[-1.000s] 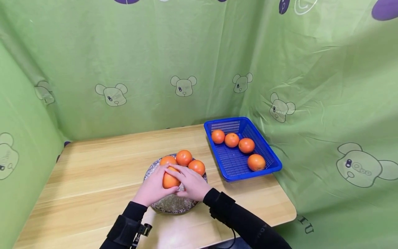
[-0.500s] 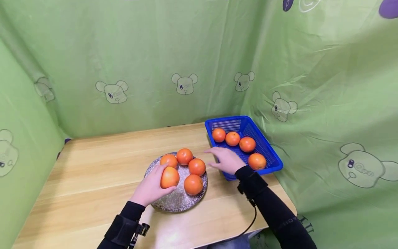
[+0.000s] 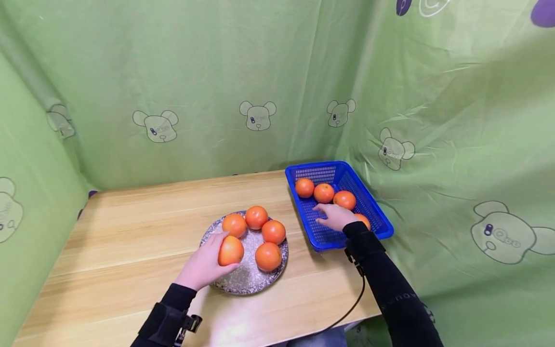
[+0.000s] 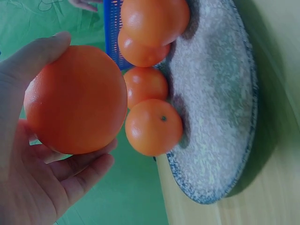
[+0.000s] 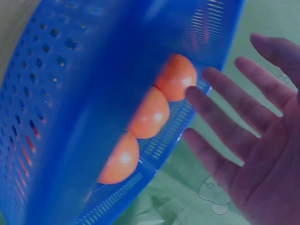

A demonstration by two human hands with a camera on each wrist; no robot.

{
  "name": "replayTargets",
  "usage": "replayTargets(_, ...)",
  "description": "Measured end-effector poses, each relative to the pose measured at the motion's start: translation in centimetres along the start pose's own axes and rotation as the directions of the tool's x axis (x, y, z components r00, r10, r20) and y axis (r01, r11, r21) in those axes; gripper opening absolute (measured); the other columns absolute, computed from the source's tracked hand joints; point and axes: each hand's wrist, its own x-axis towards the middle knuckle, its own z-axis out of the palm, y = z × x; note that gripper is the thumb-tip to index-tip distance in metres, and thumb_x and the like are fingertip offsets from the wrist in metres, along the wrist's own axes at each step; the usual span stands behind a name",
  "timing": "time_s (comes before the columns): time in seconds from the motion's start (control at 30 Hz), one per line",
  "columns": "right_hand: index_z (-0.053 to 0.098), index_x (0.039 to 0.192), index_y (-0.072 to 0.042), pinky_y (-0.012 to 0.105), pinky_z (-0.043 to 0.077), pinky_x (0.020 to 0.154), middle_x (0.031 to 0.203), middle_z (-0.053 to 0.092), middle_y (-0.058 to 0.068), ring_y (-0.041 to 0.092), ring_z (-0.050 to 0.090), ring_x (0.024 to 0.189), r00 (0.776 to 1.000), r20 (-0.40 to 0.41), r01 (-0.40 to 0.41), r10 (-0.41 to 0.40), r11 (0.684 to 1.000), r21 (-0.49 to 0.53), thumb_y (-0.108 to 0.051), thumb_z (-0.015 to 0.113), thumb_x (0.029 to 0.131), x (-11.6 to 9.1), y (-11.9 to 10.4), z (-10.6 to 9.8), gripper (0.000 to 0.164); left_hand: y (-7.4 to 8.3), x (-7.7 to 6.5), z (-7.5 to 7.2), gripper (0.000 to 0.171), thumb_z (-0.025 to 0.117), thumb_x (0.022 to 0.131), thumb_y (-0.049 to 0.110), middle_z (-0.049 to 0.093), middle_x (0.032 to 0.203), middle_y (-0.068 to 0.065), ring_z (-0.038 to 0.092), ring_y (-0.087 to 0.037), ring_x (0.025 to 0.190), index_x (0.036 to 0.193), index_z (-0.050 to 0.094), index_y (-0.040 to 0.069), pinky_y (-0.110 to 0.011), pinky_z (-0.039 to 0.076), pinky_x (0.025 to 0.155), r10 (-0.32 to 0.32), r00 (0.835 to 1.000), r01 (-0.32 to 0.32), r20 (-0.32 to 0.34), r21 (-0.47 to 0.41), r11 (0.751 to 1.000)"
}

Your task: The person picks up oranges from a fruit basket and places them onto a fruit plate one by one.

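In the head view, my left hand (image 3: 201,265) grips an orange (image 3: 231,250) above the left part of a speckled round plate (image 3: 249,282). The left wrist view shows this orange (image 4: 77,101) held between thumb and fingers, clear of the plate. Several other oranges (image 3: 268,256) lie around the plate's far and right sides. My right hand (image 3: 335,217) is over the blue basket (image 3: 303,224), fingers spread, holding nothing. Several oranges (image 3: 323,193) lie in the basket, and the nearest one (image 3: 363,220) is partly hidden behind the right hand and wrist.
The wooden table (image 3: 138,241) carries the plate and, at its back right, the basket. Green curtains (image 3: 195,72) enclose the table at the back and both sides. A black cable (image 3: 353,306) hangs from the right wrist near the table's front edge.
My right hand has left the plate, moving right and over the basket, and an orange now shows at the plate's right side. The left hand, still gripping its orange, has shifted slightly left.
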Motion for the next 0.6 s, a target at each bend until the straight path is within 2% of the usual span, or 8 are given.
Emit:
replayTargets(0.1,0.061,0.126,-0.006,0.043,0.052,0.092,0.126,0.064,0.015,0.031,0.063,0.112,0.998,0.059,-0.017,0.017,1.0,0.0,-0.026,0.064,0.092,0.2,0.3,0.5,0.039,0.1,-0.2,-0.3,0.07,0.073,0.079,0.037,0.057,0.132,0.016,0.057,-0.009,0.118,0.142,0.044,0.036,-0.031,0.05,0.096,0.045,0.999,-0.042,0.025,-0.11,0.993)
replayTargets(0.17,0.06,0.127,-0.006,0.044,0.051,0.093,0.126,0.064,0.016,0.032,0.062,0.113,0.997,0.078,-0.02,0.019,1.0,0.01,-0.026,0.063,0.093,0.2,0.4,0.7,0.04,-0.2,-0.7,-0.8,0.072,0.072,0.079,0.045,0.059,0.132,0.004,0.06,-0.015,0.114,0.143,0.045,0.024,-0.035,0.052,0.091,0.019,1.0,-0.019,0.002,-0.022,1.0)
replayTargets(0.23,0.059,0.128,-0.006,0.045,0.051,0.092,0.125,0.064,0.016,0.032,0.062,0.113,0.997,0.082,-0.016,0.015,1.0,0.019,-0.025,0.063,0.093,0.4,0.4,1.0,0.04,-0.7,-1.3,-1.7,0.079,0.072,0.078,0.05,0.058,0.13,-0.008,0.061,-0.024,0.11,0.142,0.045,0.012,-0.041,0.053,0.087,-0.062,0.998,0.063,-0.017,0.101,0.993)
replayTargets(0.27,0.059,0.128,-0.006,0.045,0.051,0.092,0.124,0.064,0.016,0.032,0.062,0.113,0.996,0.085,-0.016,0.014,1.0,0.023,-0.024,0.063,0.093,0.5,0.2,1.0,0.041,-1.1,-1.5,-2.3,0.082,0.073,0.078,0.051,0.057,0.129,-0.013,0.062,-0.027,0.108,0.14,0.045,0.007,-0.044,0.054,0.085,-0.11,0.993,0.113,-0.03,0.167,0.979)
replayTargets(0.33,0.059,0.128,-0.006,0.046,0.051,0.091,0.121,0.066,0.016,0.031,0.062,0.112,0.997,0.075,-0.007,0.006,1.0,0.01,-0.023,0.064,0.092,0.7,0.1,1.2,0.04,-1.8,-2.0,-3.5,0.084,0.074,0.076,0.055,0.058,0.125,-0.018,0.063,-0.028,0.102,0.135,0.047,0.002,-0.044,0.055,0.078,-0.225,0.972,0.237,-0.075,0.342,0.909)
replayTargets(0.4,0.06,0.127,-0.007,0.047,0.052,0.091,0.119,0.067,0.016,0.031,0.062,0.111,0.998,0.064,-0.006,0.006,1.0,-0.002,-0.022,0.065,0.092,0.6,0.0,1.3,0.039,-2.7,-1.5,-4.5,0.082,0.077,0.075,0.046,0.057,0.126,-0.021,0.063,-0.033,0.102,0.135,0.046,-0.001,-0.048,0.055,0.079,-0.283,0.956,0.291,-0.077,0.359,0.887)
replayTargets(0.5,0.06,0.125,-0.006,0.048,0.052,0.09,0.116,0.067,0.017,0.031,0.063,0.109,0.999,0.04,0.009,-0.008,1.0,-0.014,-0.022,0.065,0.091,0.3,0.1,1.4,0.038,-4.0,-0.5,-5.8,0.082,0.078,0.075,0.04,0.056,0.128,-0.024,0.062,-0.036,0.106,0.136,0.045,-0.004,-0.05,0.054,0.081,-0.308,0.948,0.314,-0.081,0.393,0.864)
replayTargets(0.6,0.06,0.125,-0.005,0.048,0.052,0.09,0.116,0.068,0.016,0.031,0.064,0.109,1.0,0.02,0.017,-0.017,1.0,-0.01,-0.022,0.065,0.091,0.1,0.0,1.7,0.038,-5.0,0.5,-6.5,0.084,0.077,0.075,0.043,0.055,0.127,-0.026,0.062,-0.038,0.104,0.136,0.044,-0.005,-0.05,0.055,0.082,-0.323,0.943,0.321,-0.076,0.458,0.829)
